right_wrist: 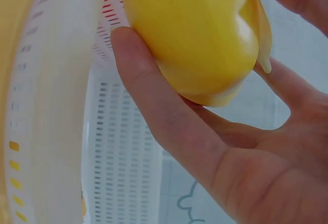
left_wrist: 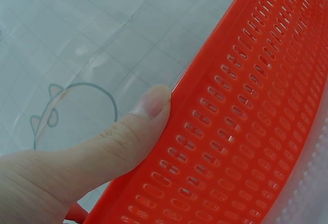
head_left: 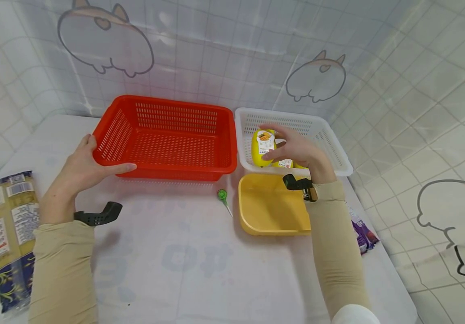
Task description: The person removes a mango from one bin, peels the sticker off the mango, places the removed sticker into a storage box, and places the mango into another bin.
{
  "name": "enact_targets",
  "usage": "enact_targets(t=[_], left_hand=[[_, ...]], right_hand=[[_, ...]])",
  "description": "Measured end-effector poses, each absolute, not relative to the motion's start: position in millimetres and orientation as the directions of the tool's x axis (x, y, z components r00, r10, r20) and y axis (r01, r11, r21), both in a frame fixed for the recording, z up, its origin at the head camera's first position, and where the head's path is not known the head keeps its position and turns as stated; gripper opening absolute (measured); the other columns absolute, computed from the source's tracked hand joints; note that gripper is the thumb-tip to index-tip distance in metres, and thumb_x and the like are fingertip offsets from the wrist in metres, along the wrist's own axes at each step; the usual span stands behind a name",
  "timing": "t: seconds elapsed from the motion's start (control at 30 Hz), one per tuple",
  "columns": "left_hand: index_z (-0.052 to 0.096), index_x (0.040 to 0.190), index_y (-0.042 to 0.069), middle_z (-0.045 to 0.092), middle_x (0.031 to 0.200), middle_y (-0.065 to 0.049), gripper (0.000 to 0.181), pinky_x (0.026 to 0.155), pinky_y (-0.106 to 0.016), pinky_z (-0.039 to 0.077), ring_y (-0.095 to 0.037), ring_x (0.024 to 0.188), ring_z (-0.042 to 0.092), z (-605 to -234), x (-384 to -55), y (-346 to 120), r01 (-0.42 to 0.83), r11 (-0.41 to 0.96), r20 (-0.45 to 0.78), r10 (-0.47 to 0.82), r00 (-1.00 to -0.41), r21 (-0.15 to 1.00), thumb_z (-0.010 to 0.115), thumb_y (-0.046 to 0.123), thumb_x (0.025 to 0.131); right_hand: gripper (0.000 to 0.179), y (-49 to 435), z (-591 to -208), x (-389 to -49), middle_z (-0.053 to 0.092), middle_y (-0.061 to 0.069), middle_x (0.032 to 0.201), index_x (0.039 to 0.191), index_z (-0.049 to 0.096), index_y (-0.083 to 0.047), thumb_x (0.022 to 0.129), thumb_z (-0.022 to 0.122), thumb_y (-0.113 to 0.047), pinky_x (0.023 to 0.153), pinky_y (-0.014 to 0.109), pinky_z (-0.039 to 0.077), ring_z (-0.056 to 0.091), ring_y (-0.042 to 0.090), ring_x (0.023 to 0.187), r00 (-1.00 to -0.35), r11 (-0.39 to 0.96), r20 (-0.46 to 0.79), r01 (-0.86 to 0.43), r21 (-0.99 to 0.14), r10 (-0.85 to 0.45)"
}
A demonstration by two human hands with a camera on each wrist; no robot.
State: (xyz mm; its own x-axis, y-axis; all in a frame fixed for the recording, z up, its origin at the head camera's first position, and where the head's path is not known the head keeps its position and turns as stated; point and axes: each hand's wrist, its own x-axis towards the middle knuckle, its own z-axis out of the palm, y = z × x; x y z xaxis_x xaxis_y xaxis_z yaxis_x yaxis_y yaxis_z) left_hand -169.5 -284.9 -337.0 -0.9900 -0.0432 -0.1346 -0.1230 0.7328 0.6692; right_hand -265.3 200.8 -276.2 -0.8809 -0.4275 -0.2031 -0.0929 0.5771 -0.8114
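Note:
My left hand grips the front left corner of a red basket. In the left wrist view its thumb lies at the rim of the slotted wall; the other fingers are hidden there. Over a white basket, my right hand holds a yellow mango-shaped pack with a white label between thumb and fingers. Up close in the right wrist view, the pack is smooth and shiny, with a small pointed end. More yellow packs lie in the white basket, partly covered by the hand.
A yellow bin stands in front of the white basket. Left of it lies a green lollipop. A long clear-and-blue food packet lies at far left, and purple wrapped packets sit by the right edge, partly behind the sleeve.

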Motion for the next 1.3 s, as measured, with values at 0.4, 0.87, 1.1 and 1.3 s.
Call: enact_targets(t=[0.4, 0.87, 1.1, 1.3], left_hand=[[-0.017, 0.155, 0.002, -0.016, 0.164, -0.024, 0.133, 0.098, -0.079, 0.033, -0.057, 0.140, 0.016, -338.4, -169.1, -285.0, -0.122, 0.738, -0.135, -0.043, -0.990, 0.664, 0.068, 0.070, 0.079], [-0.020, 0.154, 0.002, -0.023, 0.163, -0.020, 0.134, 0.099, -0.080, 0.029, -0.057, 0.144, 0.009, -338.0, -169.4, -286.8, -0.126, 0.739, -0.144, -0.039, -0.989, 0.662, 0.068, 0.070, 0.080], [-0.020, 0.154, 0.002, -0.022, 0.163, -0.021, 0.133, 0.099, -0.080, 0.029, -0.057, 0.144, 0.009, -338.8, -170.2, -287.3, -0.121, 0.746, -0.140, -0.038, -0.989, 0.655, 0.068, 0.069, 0.080], [-0.019, 0.154, 0.002, -0.022, 0.163, -0.020, 0.134, 0.100, -0.080, 0.028, -0.057, 0.144, 0.009, -338.4, -169.5, -286.2, -0.122, 0.747, -0.141, -0.038, -0.989, 0.653, 0.067, 0.071, 0.079]], right_hand=[[0.078, 202.7, -277.1, -244.9, 0.044, -0.001, 0.149, 0.148, 0.045, -0.033, 0.081, 0.083, -0.017, 0.092, 0.041, 0.057, 0.044, 0.029, 0.130, -0.897, 0.592, -0.159, -0.131, -0.795, -0.412], [0.080, 194.1, -272.5, -221.2, 0.051, 0.004, 0.138, 0.149, 0.045, -0.027, 0.081, 0.082, -0.008, 0.084, 0.031, 0.057, 0.057, 0.030, 0.112, -0.892, 0.510, -0.112, -0.144, -0.848, -0.438], [0.079, 192.0, -274.2, -210.4, 0.049, -0.006, 0.142, 0.148, 0.045, -0.033, 0.081, 0.082, -0.014, 0.087, 0.036, 0.056, 0.056, 0.028, 0.116, -0.902, 0.537, -0.098, -0.161, -0.828, -0.421], [0.081, 190.8, -274.1, -199.4, 0.046, -0.012, 0.147, 0.147, 0.043, -0.042, 0.081, 0.083, -0.021, 0.092, 0.040, 0.053, 0.052, 0.026, 0.122, -0.911, 0.573, -0.103, -0.159, -0.804, -0.398]])
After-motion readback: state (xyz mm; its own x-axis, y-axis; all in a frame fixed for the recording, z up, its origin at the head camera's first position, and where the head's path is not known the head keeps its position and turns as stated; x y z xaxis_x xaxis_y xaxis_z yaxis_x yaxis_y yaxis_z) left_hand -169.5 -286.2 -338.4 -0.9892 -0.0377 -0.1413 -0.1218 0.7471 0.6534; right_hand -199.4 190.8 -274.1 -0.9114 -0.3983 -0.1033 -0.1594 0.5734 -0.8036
